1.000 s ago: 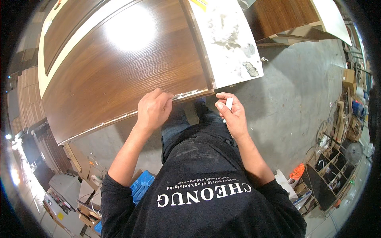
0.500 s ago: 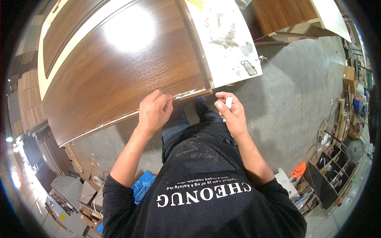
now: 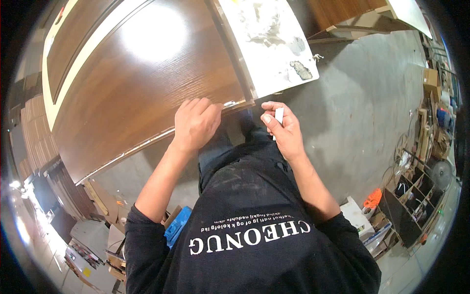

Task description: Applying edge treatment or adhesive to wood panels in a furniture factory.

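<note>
Head view, right grip [image 3: 288, 128] closed on white piece [image 3: 279, 115], left grip [image 3: 197, 122] unclear, lettered shirt [image 3: 242, 196]

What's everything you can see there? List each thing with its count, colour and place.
Panel: one, brown, upper left of centre
White streaks: several, along the panel's near edge
Stick: one, white, in the right grip
Far panel: one, brown, upper left
Board: one, white with dark patches, top centre
Furniture piece: one, brown, top right
Cartons: uncountable, tan, far right
Orange bundle: one, lower right
Rack: one, dark, lower right
Blue item: one, lower left
Floor: one, grey, beneath
Shirt: one, black, bottom centre
Left grip: one, bare, at the panel's near edge, contents hidden
Right grip: one, bare, right of centre
</note>
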The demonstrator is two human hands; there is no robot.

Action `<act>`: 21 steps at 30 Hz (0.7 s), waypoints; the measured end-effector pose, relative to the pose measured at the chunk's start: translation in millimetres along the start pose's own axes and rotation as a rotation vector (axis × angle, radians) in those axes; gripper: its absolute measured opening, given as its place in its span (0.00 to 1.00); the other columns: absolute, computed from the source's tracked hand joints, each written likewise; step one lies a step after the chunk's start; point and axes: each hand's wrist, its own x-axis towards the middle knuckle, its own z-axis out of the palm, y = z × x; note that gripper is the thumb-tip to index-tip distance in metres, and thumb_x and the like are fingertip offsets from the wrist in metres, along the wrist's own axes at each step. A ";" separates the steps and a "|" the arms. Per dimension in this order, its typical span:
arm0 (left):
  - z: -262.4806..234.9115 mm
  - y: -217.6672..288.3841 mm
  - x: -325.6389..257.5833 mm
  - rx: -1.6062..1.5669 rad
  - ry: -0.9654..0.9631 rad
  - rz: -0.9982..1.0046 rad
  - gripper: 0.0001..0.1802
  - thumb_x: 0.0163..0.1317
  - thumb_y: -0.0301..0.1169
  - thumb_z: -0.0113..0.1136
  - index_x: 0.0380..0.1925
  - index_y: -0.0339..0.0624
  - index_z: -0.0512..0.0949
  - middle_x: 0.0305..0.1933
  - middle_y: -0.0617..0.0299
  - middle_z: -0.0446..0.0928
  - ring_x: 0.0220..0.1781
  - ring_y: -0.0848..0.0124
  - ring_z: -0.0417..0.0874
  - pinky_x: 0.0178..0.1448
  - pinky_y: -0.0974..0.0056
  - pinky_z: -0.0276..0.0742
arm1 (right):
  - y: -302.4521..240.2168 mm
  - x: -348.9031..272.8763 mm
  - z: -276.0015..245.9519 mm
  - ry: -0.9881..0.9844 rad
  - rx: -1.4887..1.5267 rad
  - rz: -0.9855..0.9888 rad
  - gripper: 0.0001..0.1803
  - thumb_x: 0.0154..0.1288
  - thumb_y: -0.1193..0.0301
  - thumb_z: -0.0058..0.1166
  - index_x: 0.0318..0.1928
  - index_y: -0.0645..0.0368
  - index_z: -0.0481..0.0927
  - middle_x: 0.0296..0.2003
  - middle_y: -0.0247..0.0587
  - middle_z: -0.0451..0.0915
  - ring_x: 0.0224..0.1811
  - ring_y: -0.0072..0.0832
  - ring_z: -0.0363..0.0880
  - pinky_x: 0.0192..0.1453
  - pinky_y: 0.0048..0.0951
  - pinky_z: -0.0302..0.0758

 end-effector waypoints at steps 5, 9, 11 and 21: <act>0.3 -1.8 3.9 0.056 -0.099 0.088 0.07 0.45 0.26 0.62 0.26 0.45 0.76 0.22 0.63 0.69 0.26 0.65 0.72 0.32 0.61 0.64 | -0.1 -1.8 -4.8 0.016 -0.008 -0.023 0.13 0.63 0.70 0.55 0.47 0.60 0.75 0.31 0.24 0.71 0.31 0.12 0.66 0.35 0.15 0.66; -3.0 -4.8 -2.1 0.060 -0.124 0.072 0.07 0.45 0.26 0.62 0.27 0.45 0.75 0.22 0.63 0.68 0.27 0.65 0.72 0.32 0.61 0.64 | -2.0 -2.9 -5.8 0.030 0.005 -0.034 0.13 0.62 0.69 0.55 0.47 0.60 0.75 0.31 0.24 0.71 0.30 0.12 0.66 0.35 0.15 0.67; -7.0 -5.5 -5.3 0.091 -0.158 0.037 0.07 0.45 0.26 0.61 0.27 0.45 0.75 0.23 0.63 0.68 0.28 0.65 0.72 0.32 0.61 0.64 | -2.8 -3.1 -6.6 0.032 0.011 -0.026 0.13 0.62 0.69 0.55 0.46 0.60 0.75 0.31 0.24 0.71 0.30 0.12 0.66 0.35 0.15 0.67; -9.1 -6.3 -3.5 0.110 -0.184 0.032 0.06 0.47 0.26 0.61 0.28 0.45 0.76 0.24 0.62 0.69 0.29 0.63 0.73 0.34 0.60 0.65 | -3.2 -2.8 -3.0 0.007 0.003 -0.030 0.12 0.63 0.71 0.55 0.46 0.58 0.75 0.32 0.24 0.71 0.31 0.11 0.66 0.35 0.15 0.67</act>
